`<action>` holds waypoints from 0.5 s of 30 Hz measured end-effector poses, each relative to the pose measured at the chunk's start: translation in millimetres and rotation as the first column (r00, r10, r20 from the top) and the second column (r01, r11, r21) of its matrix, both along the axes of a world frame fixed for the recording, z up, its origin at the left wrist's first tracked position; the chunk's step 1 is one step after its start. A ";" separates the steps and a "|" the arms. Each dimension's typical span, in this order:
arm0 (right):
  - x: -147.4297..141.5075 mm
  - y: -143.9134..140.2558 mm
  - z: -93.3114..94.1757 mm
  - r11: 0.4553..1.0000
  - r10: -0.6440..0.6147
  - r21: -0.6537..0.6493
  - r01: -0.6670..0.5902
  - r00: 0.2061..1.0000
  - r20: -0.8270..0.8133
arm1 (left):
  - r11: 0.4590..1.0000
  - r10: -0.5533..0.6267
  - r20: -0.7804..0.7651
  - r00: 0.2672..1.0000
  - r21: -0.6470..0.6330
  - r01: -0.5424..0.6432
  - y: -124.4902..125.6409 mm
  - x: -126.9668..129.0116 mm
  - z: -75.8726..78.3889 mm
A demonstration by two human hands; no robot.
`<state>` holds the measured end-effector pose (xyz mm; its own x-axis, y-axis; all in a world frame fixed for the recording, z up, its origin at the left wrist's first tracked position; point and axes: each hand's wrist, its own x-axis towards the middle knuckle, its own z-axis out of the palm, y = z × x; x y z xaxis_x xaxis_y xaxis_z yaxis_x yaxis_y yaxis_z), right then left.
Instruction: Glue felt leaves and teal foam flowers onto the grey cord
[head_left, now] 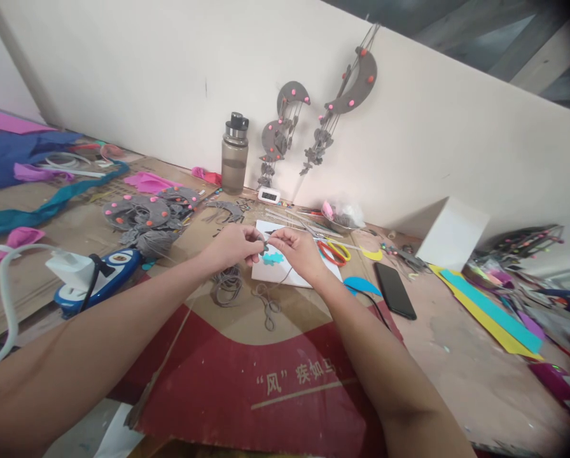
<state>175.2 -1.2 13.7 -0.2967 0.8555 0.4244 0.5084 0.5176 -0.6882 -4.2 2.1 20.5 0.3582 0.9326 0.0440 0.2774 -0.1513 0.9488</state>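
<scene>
My left hand is closed, its thumb and fingers pinching a small dark grey piece that looks like felt. Right beside it, my right hand pinches at the same spot, apparently on grey cord; the fingertips partly cover it. Grey cord trails below the hands in loose loops over the cardboard. Under the hands lies a white board with a small turquoise cutout on it. A coil of grey cord rests below my left hand.
Scissors with red and yellow handles lie right of my right hand, near a black phone. A bottle stands by the wall, where grey crescent strings hang. At left sit a blue power strip and grey crescents.
</scene>
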 end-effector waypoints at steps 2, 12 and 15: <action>0.0 -0.9 1.6 1.000 0.003 -0.005 -0.003 0.999 0.033 | 1.000 -0.002 -0.002 1.000 0.004 0.002 1.4 -0.7 -2.5; -8.1 -9.0 8.8 0.979 -0.135 0.192 0.070 0.928 0.348 | 1.000 0.010 -0.044 0.999 0.015 -0.010 -3.0 -0.3 -0.6; -9.7 -8.0 6.3 0.973 -0.170 0.209 0.101 0.924 0.342 | 0.999 -0.040 0.010 0.999 -0.015 0.040 -4.6 -1.2 3.1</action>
